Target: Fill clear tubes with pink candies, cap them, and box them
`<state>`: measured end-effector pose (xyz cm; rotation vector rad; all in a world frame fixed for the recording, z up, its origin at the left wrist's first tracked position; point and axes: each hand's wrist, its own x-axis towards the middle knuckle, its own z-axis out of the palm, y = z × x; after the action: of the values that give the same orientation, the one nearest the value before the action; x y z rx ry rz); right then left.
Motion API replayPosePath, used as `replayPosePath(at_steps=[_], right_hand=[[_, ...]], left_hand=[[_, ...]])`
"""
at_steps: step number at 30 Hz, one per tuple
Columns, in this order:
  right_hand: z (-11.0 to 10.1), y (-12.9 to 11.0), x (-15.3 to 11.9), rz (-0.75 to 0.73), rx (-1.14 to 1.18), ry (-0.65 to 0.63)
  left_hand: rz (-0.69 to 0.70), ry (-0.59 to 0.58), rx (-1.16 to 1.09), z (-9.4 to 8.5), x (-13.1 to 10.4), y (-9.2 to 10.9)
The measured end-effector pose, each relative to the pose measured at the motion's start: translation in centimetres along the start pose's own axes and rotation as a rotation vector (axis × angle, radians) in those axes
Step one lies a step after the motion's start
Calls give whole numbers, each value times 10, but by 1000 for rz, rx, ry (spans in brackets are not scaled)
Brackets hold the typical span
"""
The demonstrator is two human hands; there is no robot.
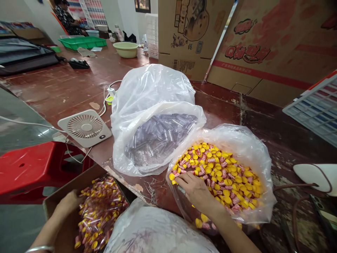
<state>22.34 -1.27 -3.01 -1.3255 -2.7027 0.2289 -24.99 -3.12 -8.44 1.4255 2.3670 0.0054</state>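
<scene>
My right hand (193, 188) reaches into the near left side of a clear plastic bag (243, 137) full of yellow caps and small red-and-white pieces (218, 168). Its fingers are bent together at one of the pieces near the bag's edge. My left hand (70, 203), somewhat blurred, is over the left side of a cardboard box (51, 203) at the lower left, beside many filled clear tubes (101, 211) with yellow caps; its fingertips are hard to make out. Between and beyond the hands, a white plastic bag (119, 154) lies open with empty clear tubes (163, 135) inside.
A white fan (85, 127) with cables stands at the table's left edge, above a red stool (26, 168). Cardboard boxes (195, 66) rise behind the bags. Farther back are a yellow basin (126, 51), a green tray (83, 43) and a seated person (67, 21).
</scene>
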Motion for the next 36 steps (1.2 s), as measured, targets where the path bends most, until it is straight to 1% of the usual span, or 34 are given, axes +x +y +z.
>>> replayPosePath(at_steps=[1,2,3,4,5,6,7,8,9,10,11,12,14,15,16,17,19,21,22,23,25,26,28,30,32,34,35,36], right_hand=[[2,-1,0,9,-21,-7],[5,-1,1,20,-37,-14],[8,-1,1,28,-45,-21],[11,-1,2,37,-48,-25],[14,-2,2,50,-46,-31],[16,-3,3,69,-42,-36],[18,-4,4,97,-41,-43],[18,-5,4,134,-43,-54],[18,-5,4,177,-47,-71],[16,-4,2,220,-49,-91],[14,-3,0,257,-53,-112],[12,-1,-3,291,-52,-129],[8,6,-11,361,-8,-130],[6,9,-16,388,51,-98],[4,11,-19,405,141,-35],[1,12,-22,412,262,59],[-6,11,-22,389,545,308],[-17,5,-15,349,784,537],[-23,1,-10,329,859,613],[-30,-3,-5,306,891,660],[-40,-11,6,242,851,681],[-43,-13,10,200,805,671],[-46,-17,14,109,718,643],[-43,-18,15,59,670,645],[-39,-18,13,79,656,675],[-36,-18,10,145,682,709],[-35,-17,9,171,701,715],[-35,-16,8,184,716,711]], left_hand=[[-9,49,-14,-10,0,8],[6,130,-58,-20,-1,20],[58,211,-110,-29,-4,36],[152,331,-183,-36,-8,57],[319,438,-262,-42,-14,82],[540,431,-271,-44,-19,108],[735,375,-215,-45,-23,136],[871,320,-113,-43,-24,163],[966,254,10,-40,-23,187],[1021,193,119,-35,-20,207],[1043,154,199,-30,-14,222],[1046,129,249,-26,-6,233],[1032,123,267,-18,9,243],[1027,130,266,-16,15,243],[1032,133,251,-15,17,242],[1045,122,204,-14,17,240],[1070,41,-3,-16,4,238],[1062,-116,-287,-20,-22,239],[1047,-209,-405,-22,-37,241],[1029,-294,-483,-25,-52,245],[997,-434,-580,-29,-77,252],[982,-482,-616,-29,-85,255],[943,-532,-696,-28,-95,258],[885,-597,-803,-22,-99,259],[799,-744,-972,-13,-102,260],[705,-921,-1170,-4,-107,262],[667,-984,-1255,-1,-110,264],[643,-1020,-1314,1,-113,266]])
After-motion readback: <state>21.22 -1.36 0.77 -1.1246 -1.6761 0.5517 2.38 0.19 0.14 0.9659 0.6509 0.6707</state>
